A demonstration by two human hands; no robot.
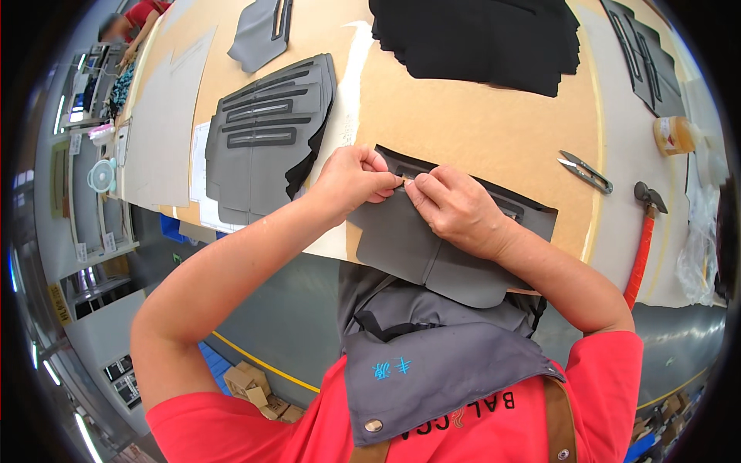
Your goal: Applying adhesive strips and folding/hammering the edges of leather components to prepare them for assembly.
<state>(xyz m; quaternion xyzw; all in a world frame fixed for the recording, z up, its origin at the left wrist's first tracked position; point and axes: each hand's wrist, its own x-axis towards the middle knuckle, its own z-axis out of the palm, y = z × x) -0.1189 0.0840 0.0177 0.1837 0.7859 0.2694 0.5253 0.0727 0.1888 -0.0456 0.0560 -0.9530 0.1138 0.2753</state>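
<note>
A grey sheet panel (pixel 401 239) with a dark edge strip lies at the table's near edge, partly over it. Both my hands meet above its upper edge. The fingers of my left hand (pixel 351 181) are pinched together near a slot in the strip. Thumb and forefinger of my right hand (pixel 459 212) are closed right beside them. Between the fingertips shows a tiny light-coloured bit (pixel 406 180), too small to name. My right hand covers part of the strip and its slot.
Left lies a stack of grey slotted panels (pixel 231 181); a black stack (pixel 475 42) lies at the back. On the right are thread snips (pixel 588 173), a red-handled hammer (pixel 641 247), a jar (pixel 671 136) and a plastic bag (pixel 697 258). Another person (pixel 143 19) works far left.
</note>
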